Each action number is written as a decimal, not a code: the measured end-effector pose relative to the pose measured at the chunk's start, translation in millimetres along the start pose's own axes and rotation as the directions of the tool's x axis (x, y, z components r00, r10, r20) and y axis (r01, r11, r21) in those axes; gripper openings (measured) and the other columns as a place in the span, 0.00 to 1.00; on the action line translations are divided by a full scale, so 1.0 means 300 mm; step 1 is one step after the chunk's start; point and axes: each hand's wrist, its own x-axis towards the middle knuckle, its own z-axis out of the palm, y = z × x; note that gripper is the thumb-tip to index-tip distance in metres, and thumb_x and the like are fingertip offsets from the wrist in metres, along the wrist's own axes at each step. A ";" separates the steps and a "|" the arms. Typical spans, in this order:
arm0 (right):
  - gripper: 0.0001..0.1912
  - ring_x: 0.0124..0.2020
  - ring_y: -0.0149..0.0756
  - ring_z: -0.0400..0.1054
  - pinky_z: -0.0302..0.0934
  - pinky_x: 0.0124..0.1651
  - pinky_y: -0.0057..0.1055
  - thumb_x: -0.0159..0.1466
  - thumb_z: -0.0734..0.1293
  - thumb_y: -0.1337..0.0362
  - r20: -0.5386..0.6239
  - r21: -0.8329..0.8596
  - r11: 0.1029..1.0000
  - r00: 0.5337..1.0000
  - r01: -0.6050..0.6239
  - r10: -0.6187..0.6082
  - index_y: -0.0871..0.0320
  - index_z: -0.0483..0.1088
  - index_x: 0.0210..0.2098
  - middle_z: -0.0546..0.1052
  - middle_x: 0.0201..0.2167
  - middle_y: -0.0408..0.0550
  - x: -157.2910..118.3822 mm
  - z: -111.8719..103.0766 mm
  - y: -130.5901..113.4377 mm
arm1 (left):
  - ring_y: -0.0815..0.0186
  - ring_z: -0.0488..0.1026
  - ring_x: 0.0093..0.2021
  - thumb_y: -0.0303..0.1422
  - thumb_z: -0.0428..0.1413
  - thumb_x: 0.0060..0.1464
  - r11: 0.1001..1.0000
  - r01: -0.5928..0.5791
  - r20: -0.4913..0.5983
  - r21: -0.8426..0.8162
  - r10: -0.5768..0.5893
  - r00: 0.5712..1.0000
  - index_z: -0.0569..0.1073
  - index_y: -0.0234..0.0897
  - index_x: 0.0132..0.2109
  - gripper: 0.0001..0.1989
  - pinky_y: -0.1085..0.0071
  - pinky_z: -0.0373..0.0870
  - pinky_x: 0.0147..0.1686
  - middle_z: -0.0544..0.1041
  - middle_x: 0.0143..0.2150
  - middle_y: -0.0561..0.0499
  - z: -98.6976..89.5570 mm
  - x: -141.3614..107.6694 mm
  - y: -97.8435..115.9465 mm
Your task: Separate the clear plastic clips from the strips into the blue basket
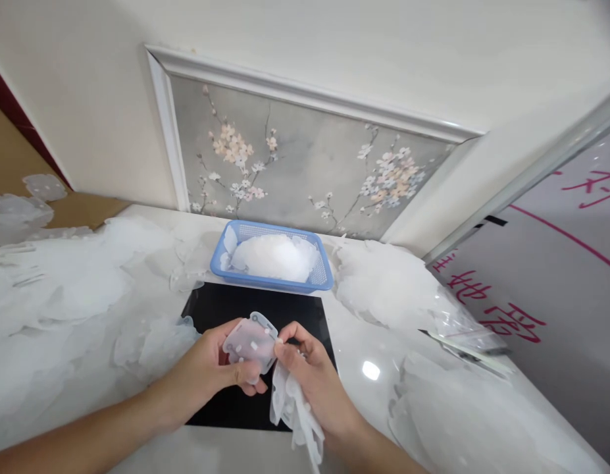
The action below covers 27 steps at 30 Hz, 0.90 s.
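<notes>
Above a black mat (216,411) on the white table, my left hand (210,365) holds a thin translucent piece (253,342) with small white spots, its thumb lying on the lower edge. My right hand (309,375) pinches the right edge of that piece between thumb and forefinger. Several more translucent pieces (297,415) hang as a loose bunch under the right palm; its other fingers are partly hidden. Behind the mat stands a blue basket (270,285) with a heap of white translucent pieces (275,257) in it.
Large piles of translucent pieces cover the table at the left (62,276) and right (388,283), with another heap at the lower right (462,415). Plastic packets (467,336) lie by a whiteboard (556,296) with red writing. A cardboard box (82,209) is at the far left.
</notes>
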 end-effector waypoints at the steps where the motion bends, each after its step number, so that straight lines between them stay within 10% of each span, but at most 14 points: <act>1: 0.23 0.15 0.21 0.46 0.43 0.18 0.19 0.55 0.76 0.47 0.003 0.004 1.000 1.000 0.005 -0.005 0.57 0.64 0.31 0.60 0.16 0.32 -0.001 0.001 0.000 | 0.66 0.77 0.30 0.39 0.68 0.47 1.000 -0.001 -0.006 -0.003 0.000 1.000 0.74 0.36 0.45 0.20 0.71 0.73 0.32 0.78 0.30 0.54 0.001 0.000 0.001; 11: 0.21 0.20 0.29 0.66 0.57 0.25 0.24 0.57 0.75 0.49 0.059 0.100 0.995 0.998 -0.012 0.006 0.56 0.63 0.32 0.71 0.21 0.39 0.014 -0.004 0.017 | 0.64 0.79 0.38 0.29 0.69 0.43 0.999 0.016 0.012 -0.050 -0.015 1.000 0.75 0.38 0.47 0.22 0.69 0.74 0.43 0.81 0.35 0.53 -0.007 -0.001 -0.003; 22: 0.20 0.17 0.27 0.55 0.48 0.21 0.23 0.54 0.76 0.50 0.009 -0.137 0.991 1.000 0.008 -0.006 0.56 0.66 0.29 0.65 0.18 0.36 -0.020 0.003 -0.091 | 0.60 0.77 0.43 0.32 0.65 0.48 0.973 -0.005 0.081 0.230 -0.014 0.997 0.72 0.42 0.53 0.24 0.65 0.72 0.47 0.79 0.41 0.52 -0.031 -0.017 0.014; 27: 0.10 0.23 0.35 0.62 0.53 0.25 0.28 0.56 0.72 0.55 0.017 -0.707 0.700 0.992 0.100 -0.125 0.54 0.71 0.26 0.73 0.22 0.44 -0.164 -0.215 -0.252 | 0.48 0.60 0.67 0.32 0.60 0.51 0.585 -0.005 0.018 0.811 -0.016 1.000 0.70 0.57 0.61 0.30 0.52 0.56 0.64 0.67 0.66 0.50 -0.184 -0.073 0.120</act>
